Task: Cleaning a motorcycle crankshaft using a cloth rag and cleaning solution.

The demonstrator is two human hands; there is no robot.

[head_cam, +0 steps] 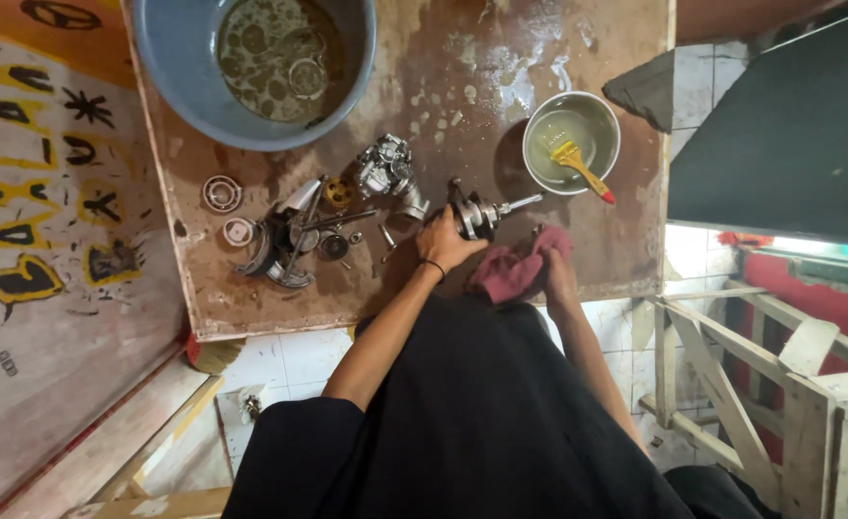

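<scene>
At centre frame the left hand (446,242) grips a steel crankshaft (481,213) on the wet brown table (597,250); the right hand (553,261) bunches a soft red rag (512,271) beside it. The shaft looks heavy, rigid, oily; best gripped at its thick webs

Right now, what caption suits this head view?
Left hand grips a crankshaft; right hand holds a red rag.
</scene>
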